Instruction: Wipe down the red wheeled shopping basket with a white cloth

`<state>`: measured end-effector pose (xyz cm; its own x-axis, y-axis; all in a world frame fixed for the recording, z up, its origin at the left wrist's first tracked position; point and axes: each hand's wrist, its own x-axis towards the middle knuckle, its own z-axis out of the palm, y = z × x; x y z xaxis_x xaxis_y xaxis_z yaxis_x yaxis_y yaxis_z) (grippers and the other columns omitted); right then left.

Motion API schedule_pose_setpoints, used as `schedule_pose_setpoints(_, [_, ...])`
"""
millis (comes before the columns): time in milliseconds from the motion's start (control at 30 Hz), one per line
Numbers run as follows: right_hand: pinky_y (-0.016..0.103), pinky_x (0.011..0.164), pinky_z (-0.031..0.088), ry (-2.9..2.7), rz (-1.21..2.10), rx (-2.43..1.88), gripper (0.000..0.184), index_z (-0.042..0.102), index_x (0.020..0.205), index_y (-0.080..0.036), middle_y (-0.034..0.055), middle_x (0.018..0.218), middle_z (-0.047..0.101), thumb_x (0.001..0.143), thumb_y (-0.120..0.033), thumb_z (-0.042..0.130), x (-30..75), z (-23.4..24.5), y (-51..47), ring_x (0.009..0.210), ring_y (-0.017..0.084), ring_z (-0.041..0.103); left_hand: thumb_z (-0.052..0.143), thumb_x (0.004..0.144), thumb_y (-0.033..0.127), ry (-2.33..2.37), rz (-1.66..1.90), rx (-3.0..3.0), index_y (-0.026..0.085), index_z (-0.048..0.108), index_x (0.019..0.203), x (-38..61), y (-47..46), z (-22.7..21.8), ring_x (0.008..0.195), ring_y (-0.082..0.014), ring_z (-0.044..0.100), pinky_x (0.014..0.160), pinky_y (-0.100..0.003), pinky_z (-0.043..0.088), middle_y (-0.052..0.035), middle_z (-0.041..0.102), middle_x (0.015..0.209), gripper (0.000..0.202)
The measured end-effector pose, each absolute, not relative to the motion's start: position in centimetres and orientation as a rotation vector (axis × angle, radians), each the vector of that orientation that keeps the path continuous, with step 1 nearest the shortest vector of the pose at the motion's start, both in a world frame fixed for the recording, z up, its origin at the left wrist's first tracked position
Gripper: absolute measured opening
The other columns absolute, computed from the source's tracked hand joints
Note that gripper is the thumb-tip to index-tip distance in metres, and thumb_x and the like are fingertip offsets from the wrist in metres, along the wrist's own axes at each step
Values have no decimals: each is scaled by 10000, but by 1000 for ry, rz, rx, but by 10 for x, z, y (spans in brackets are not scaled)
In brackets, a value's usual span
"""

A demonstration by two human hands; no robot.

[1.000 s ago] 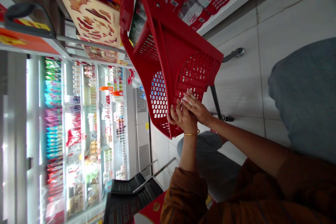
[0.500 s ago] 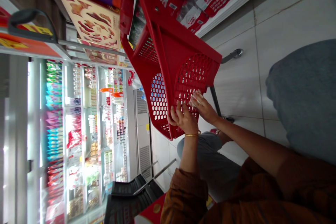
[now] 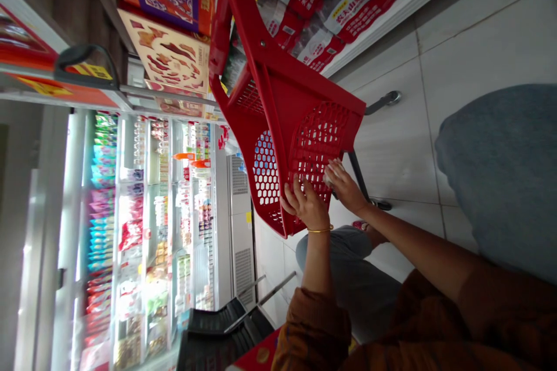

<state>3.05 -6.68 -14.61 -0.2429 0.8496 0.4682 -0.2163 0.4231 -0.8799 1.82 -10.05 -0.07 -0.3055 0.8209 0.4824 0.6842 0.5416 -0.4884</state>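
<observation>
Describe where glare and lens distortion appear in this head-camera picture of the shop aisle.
Head view: white glare washes the lit glass-fronted refrigerated display case, blurring its packets; the wide lens bends shelf lines near the frame edges; the red plastic shopping cart stays fairly sharp.

White tile flr (image 3: 395, 151) w/ cart casters (image 3: 383, 204) on it (2 visible).

Red plastic shopping trolley (image 3: 278, 78) is standing on the tile floor (image 3: 395, 145) on thin metal legs (image 3: 357, 171), its hex-mesh side panel (image 3: 319, 145) facing up, w/ left hand (image 3: 306, 204) & right hand (image 3: 343, 185) resting on the panel's lower end.
</observation>
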Motion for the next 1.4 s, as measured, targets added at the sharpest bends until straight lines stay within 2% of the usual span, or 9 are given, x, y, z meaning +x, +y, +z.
schedule_pose_setpoints(233, [552,1123,342,-1447,1207,-614,480,331,1437,-241,122,1487,365,964,-164,363,32,-141,-64,1446,249,164,391,950,211,-2063,284,-1319,212,630,1197,16,-88,-5,1286,-245,444,1105,-466,289,-91,597,1297,344])
schedule_pose_setpoints(367, [567,1114,350,-1442,1239,-638,451,381,1408,-246,119,1468,399,960,-210,405,33,-138,-60,1437,257,199,391,956,279,-2134,369,-1290,210,574,1268,20,-76,-9,1291,-270,437,1097,-507,277,-99,542,1362,368])
schedule_pose_setpoints(500, [568,1117,340,-1394,1219,-605,427,416,1388,-234,126,1458,415,965,-192,385,35,-134,-55,1431,246,222,393,955,305,-2186,406,-1229,213,513,1331,24,-67,-11,1307,-293,414,1097,-536,255,-113,446,1441,405])
schedule_pose_setpoints(667, [562,1124,332,-1353,1187,-524,440,412,1393,-254,107,1464,412,956,-212,435,34,-121,-41,1433,245,212,404,953,278,-2199,374,-1247,224,514,1332,21,-67,-15,1329,-294,392,1104,-546,238,-127,459,1428,398])
schedule_pose_setpoints(900, [505,1159,306,-1373,1179,-410,412,454,1363,-309,26,1478,402,953,-267,466,29,-96,-10,1441,224,190,402,953,244,-2219,299,-1220,223,509,1335,17,-70,-21,1326,-277,398,1112,-527,236,-119,488,1406,398])
schedule_pose_setpoints(1067, [486,1171,289,-1379,1169,-356,398,459,1358,-324,-14,1491,378,967,-253,433,35,-73,11,1444,208,183,419,941,249,-2238,310,-1208,185,619,1198,21,-70,-22,1334,-293,384,1115,-536,219,-127,509,1387,331])
schedule_pose_setpoints(1233, [468,1174,276,-1554,1199,-202,378,485,1334,-336,-59,1496,363,972,-245,424,40,-52,29,1455,197,118,460,912,255,-2250,277,-1184,171,671,1084,23,-71,-23,1322,-307,399,1109,-552,218,-154,565,1322,284])
schedule_pose_setpoints(1333, [467,1170,282,-1600,1222,-178,383,478,1336,-354,-74,1498,356,973,-245,422,40,-53,32,1454,199,119,447,920,265,-2240,271,-1189,183,672,1081,24,-72,-23,1309,-299,418,1107,-557,222,-151,570,1315,289])
schedule_pose_setpoints(1400, [464,1172,280,-1568,1223,-199,382,474,1345,-336,-54,1492,373,975,-258,421,40,-59,29,1449,200,151,429,928,255,-2223,274,-1189,180,663,1100,25,-72,-23,1301,-293,429,1105,-551,230,-149,569,1318,300])
